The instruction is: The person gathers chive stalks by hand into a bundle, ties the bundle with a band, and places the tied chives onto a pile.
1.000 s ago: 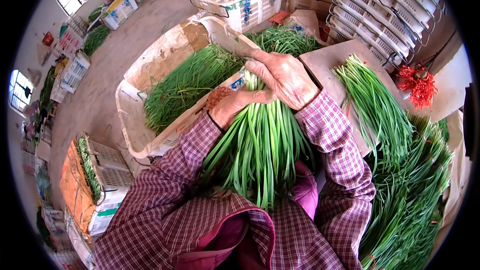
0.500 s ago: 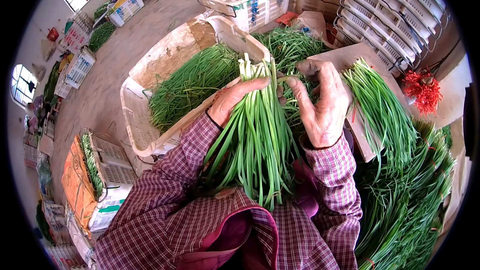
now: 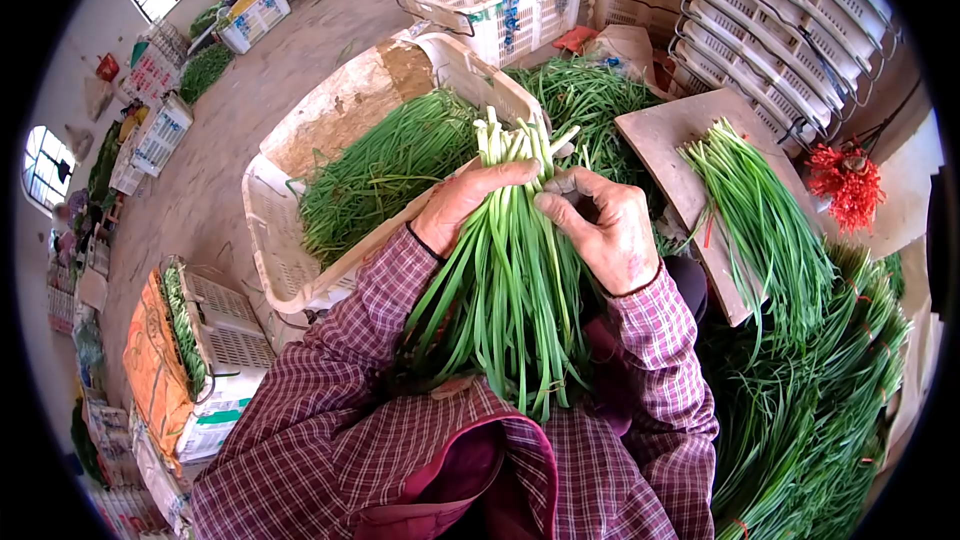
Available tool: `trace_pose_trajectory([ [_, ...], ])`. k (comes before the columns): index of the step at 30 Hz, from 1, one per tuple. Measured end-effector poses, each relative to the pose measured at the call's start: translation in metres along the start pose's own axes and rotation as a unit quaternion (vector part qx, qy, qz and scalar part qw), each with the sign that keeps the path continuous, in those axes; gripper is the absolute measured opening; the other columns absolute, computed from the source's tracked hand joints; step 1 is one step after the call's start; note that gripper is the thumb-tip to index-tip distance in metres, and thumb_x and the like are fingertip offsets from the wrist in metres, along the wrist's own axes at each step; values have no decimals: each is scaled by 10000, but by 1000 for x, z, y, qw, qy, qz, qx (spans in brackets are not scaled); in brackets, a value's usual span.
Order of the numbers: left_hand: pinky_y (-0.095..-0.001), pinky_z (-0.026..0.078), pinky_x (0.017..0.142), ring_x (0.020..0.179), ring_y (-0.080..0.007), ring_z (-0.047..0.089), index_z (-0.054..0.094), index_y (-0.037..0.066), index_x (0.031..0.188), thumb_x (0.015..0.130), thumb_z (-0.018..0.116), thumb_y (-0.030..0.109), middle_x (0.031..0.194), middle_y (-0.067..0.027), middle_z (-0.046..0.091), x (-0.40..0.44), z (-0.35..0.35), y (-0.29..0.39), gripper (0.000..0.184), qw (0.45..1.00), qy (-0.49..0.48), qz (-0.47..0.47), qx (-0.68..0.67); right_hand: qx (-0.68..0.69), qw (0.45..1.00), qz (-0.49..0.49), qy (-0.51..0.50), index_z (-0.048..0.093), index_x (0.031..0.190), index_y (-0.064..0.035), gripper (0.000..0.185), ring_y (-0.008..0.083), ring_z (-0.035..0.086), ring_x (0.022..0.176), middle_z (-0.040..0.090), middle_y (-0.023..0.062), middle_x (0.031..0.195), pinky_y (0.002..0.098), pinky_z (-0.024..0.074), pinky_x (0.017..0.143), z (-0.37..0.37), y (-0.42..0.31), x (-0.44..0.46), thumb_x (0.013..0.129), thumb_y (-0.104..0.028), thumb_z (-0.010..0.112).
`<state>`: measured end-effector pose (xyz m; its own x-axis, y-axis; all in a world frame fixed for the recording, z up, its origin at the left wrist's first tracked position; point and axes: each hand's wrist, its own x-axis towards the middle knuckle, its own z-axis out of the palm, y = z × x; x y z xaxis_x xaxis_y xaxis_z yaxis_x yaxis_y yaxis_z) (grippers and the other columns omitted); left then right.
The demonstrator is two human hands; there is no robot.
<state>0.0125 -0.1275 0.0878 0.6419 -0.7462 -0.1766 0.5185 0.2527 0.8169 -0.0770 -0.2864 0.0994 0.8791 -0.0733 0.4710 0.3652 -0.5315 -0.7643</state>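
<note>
A bunch of green chives [image 3: 515, 280] hangs in front of my chest, pale stem ends up and leaves fanning downward. My left hand [image 3: 462, 202] is closed around its upper part from the left, the thumb lying across the stems. From the right, my right hand [image 3: 608, 232] pinches at the bunch's edge with thumb and forefinger; a pale stalk end [image 3: 565, 140] leans out to the right just above. A second chive bunch [image 3: 765, 215] lies on a board [image 3: 660, 130] at the right, with a bit of red tie on it.
Loose chives fill part of a white crate [image 3: 268, 245] on the left, and more chives [image 3: 590, 105] lie behind my hands. Tied bunches [image 3: 820, 410] pile up at right, below red ties [image 3: 848, 185]. An upright crate [image 3: 500, 5] and stacked crates [image 3: 770, 30] stand behind.
My right hand has come left and down from beside the bunch to its edge, with the fingers closing in. One stalk end now tilts out at the top. My left hand keeps its place.
</note>
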Motion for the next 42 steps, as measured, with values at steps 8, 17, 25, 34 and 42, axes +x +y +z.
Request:
trace_pose_trajectory([
  [8,-280,537,744,796,-156,654,558,-1,1180,803,649,130,968,-73,654,1,-13,2,410,992,19,-5,125,275,946,159,-67,604,895,-43,170,57,523,593,588,-23,725,187,427,534,-20,7,8,900,-196,530],
  [17,-340,530,808,875,-224,649,502,-22,1245,784,617,100,978,-123,649,7,-14,-4,490,991,-93,69,62,-80,994,-1,76,654,986,-2,296,228,663,696,669,157,751,327,505,647,-42,28,29,866,-272,633],
  [25,-357,558,770,834,-244,660,526,-23,1126,794,646,126,913,-134,644,-1,-3,2,383,998,-61,-1,27,-52,993,-99,36,667,853,14,216,280,648,639,654,164,737,351,503,608,-7,1,55,805,-196,660],
  [34,-408,490,928,919,-269,626,572,-16,983,831,586,137,868,-133,619,22,-4,45,216,956,-227,168,-75,274,948,-52,-155,280,1415,-67,658,240,551,1101,542,151,1195,347,441,942,-3,11,65,911,-370,575],
  [42,-374,452,945,849,-161,547,536,103,970,886,531,192,796,29,533,19,-25,140,122,910,-194,352,-98,-16,992,-92,-82,501,1221,-102,436,395,622,876,639,212,962,420,506,750,7,85,15,819,-201,637],
])
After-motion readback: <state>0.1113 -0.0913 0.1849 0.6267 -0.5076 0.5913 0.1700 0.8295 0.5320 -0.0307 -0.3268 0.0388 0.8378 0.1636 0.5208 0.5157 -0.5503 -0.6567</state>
